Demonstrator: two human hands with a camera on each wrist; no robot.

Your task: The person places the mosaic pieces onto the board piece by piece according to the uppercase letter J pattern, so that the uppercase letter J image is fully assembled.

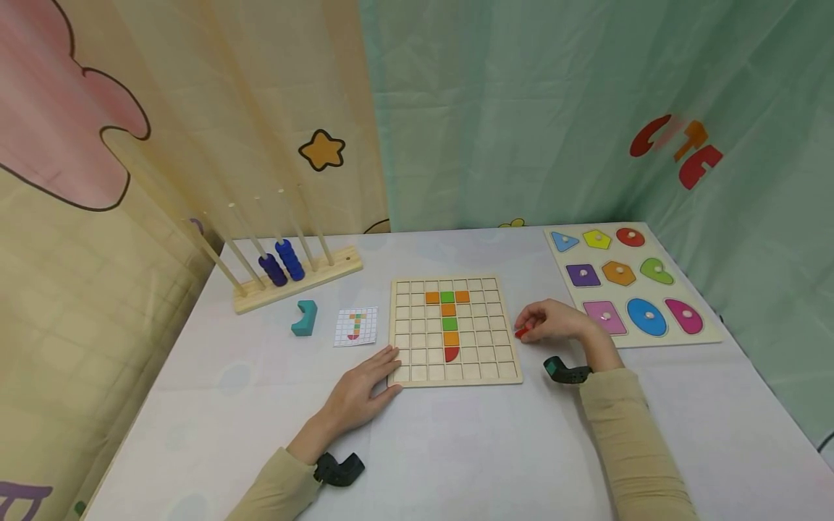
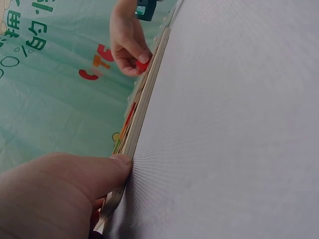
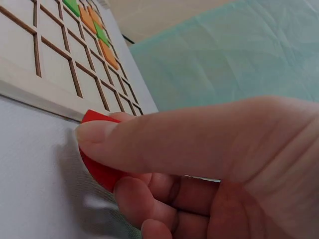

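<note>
My left hand (image 1: pixel 355 391) rests at the near left corner of a wooden grid board (image 1: pixel 410 373), fingers fairly straight along its left edge. The thumb (image 2: pixel 112 169) presses the front edge. Between thumb and fingertips my right hand (image 1: pixel 550 320) pinches a red quarter-circle tile (image 3: pixel 102 169), just off the board's right edge. Orange and green square tiles form a T on the grid, with a red quarter-circle tile (image 1: pixel 451 354) at its foot. Left of the board, a pattern card (image 1: pixel 355 327) shows a similar coloured figure with a red curved bottom.
A teal curved block (image 1: pixel 304 318) lies left of the card. Behind it stands a wooden peg rack (image 1: pixel 300 280) with dark blue and purple beads on two rods. At the back right lies a shape puzzle board (image 1: pixel 625 289) with several knobbed pieces. Curtains (image 1: pixel 495 116) hang behind the table.
</note>
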